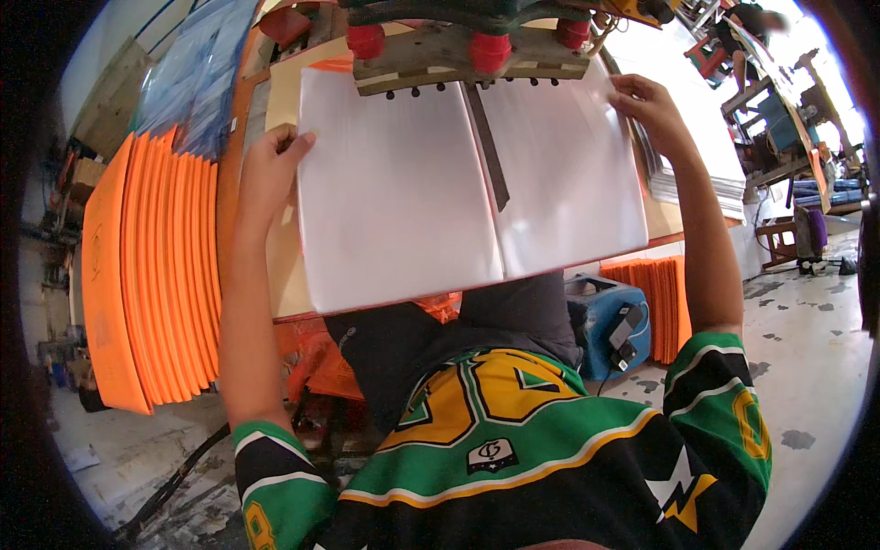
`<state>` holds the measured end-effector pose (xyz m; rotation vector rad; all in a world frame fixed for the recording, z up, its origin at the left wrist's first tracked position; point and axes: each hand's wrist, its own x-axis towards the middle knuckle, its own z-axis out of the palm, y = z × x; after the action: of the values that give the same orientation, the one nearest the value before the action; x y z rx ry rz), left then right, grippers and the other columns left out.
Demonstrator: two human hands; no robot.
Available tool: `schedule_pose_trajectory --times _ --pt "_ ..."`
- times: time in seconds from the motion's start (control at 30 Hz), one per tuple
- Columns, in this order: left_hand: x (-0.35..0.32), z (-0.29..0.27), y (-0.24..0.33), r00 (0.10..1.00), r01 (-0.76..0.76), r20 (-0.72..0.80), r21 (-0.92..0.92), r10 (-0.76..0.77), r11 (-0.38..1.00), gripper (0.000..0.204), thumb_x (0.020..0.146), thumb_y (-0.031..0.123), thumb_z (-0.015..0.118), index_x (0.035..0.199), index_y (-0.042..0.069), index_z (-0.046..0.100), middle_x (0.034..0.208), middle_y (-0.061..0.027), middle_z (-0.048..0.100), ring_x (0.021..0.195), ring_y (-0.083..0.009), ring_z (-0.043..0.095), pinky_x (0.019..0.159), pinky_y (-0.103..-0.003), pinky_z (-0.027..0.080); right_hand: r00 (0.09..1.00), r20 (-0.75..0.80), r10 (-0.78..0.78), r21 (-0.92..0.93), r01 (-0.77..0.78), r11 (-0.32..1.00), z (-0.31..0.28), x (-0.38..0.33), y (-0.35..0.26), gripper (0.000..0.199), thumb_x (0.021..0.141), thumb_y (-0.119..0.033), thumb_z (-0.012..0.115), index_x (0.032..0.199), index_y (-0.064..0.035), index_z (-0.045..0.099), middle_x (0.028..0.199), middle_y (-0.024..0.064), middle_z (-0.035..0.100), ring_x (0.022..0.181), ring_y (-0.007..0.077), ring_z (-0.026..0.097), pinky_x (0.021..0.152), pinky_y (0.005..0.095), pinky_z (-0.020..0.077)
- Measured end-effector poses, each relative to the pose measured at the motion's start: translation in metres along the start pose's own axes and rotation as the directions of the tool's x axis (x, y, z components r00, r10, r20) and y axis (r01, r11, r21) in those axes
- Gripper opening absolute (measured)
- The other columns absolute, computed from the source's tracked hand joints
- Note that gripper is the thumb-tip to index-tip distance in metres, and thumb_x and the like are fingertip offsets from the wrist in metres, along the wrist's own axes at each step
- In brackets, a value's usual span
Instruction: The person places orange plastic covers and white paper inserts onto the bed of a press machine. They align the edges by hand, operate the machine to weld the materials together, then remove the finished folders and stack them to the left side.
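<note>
A glossy whitish, book-like set of sheets [399,202] lies open on the work table, split into a left and a right half. Along its left edge, my left hand [273,165] is closed, thumb on top and fingers curled at the margin. My right hand [649,108] pinches the upper right edge. Over the far end of the sheets hangs a machine head [472,69] with red cylinders and a row of dark studs along its lower bar. A dark flat strip [489,151] runs from beneath that bar down the middle, between the halves.
Orange folders [151,275] stand in a thick row at the left, near bluish clear plastic [197,73]. Below the table's right side are a blue container [607,325] and more orange folders [655,298]. Stacked sheets [701,183] lie right. Another person [747,27] is at the far right.
</note>
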<state>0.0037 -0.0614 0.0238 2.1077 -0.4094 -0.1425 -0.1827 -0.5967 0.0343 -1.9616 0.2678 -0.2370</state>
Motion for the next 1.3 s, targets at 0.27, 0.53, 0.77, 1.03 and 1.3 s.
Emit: schedule_pose_trajectory --times 0.27,0.53,0.77,1.03,1.3 --pt "0.045 0.008 -0.037 0.988 -0.142 -0.056 0.081 0.147 0.987 0.03 0.097 0.026 0.073 0.089 -0.002 0.069 0.074 -0.0001 0.06 0.067 -0.01 0.05 0.064 -0.03 0.04 0.989 -0.129 0.075 -0.061 -0.083 0.995 0.006 0.022 0.001 0.05 0.1 -0.023 0.075 0.141 0.0027 0.062 0.116 0.0071 0.071 0.094 0.0095 0.062 0.079 0.0228 0.0469" --pt "0.038 0.008 -0.002 0.993 -0.109 -0.023 0.258 0.118 0.96 0.033 0.097 0.031 0.074 0.091 -0.002 0.07 0.073 -0.0026 0.061 0.069 -0.0106 0.053 0.065 -0.03 0.043 0.975 -0.209 -0.078 -0.22 0.031 0.975 0.013 0.018 0.006 0.054 0.095 -0.024 0.081 0.139 -0.0006 0.059 0.101 0.0067 0.071 0.088 0.0116 0.065 0.08 0.0271 0.0512" --pt "0.043 0.017 -0.038 0.973 -0.131 -0.156 0.224 0.168 0.966 0.033 0.098 0.032 0.072 0.092 -0.001 0.071 0.072 -0.0035 0.064 0.068 -0.0123 0.055 0.066 -0.032 0.046 0.972 -0.061 0.228 -0.353 -0.234 0.906 0.012 -0.016 -0.024 0.054 0.095 -0.036 0.08 0.138 -0.0089 0.062 0.112 0.0139 0.073 0.1 0.0202 0.066 0.084 0.0377 0.0538" --pt "0.042 0.028 -0.037 0.955 -0.124 -0.244 0.196 0.171 0.973 0.034 0.098 0.033 0.071 0.093 -0.001 0.07 0.073 -0.0066 0.066 0.068 -0.014 0.057 0.067 -0.033 0.048 0.957 -0.239 -0.166 -0.525 0.016 0.851 0.049 -0.012 -0.001 0.036 0.1 -0.023 0.071 0.13 -0.0068 0.059 0.098 0.0135 0.076 0.087 0.0199 0.071 0.078 0.0387 0.0552" --pt "0.043 0.026 -0.045 0.954 -0.134 -0.234 0.225 0.187 0.965 0.037 0.098 0.035 0.072 0.091 -0.001 0.068 0.074 -0.0076 0.066 0.068 -0.0164 0.057 0.068 -0.034 0.048 0.951 -0.211 -0.226 -0.746 -0.007 0.666 0.063 -0.02 -0.014 0.024 0.101 -0.022 0.068 0.122 -0.0103 0.066 0.096 0.0199 0.075 0.087 0.033 0.073 0.08 0.0436 0.0554"
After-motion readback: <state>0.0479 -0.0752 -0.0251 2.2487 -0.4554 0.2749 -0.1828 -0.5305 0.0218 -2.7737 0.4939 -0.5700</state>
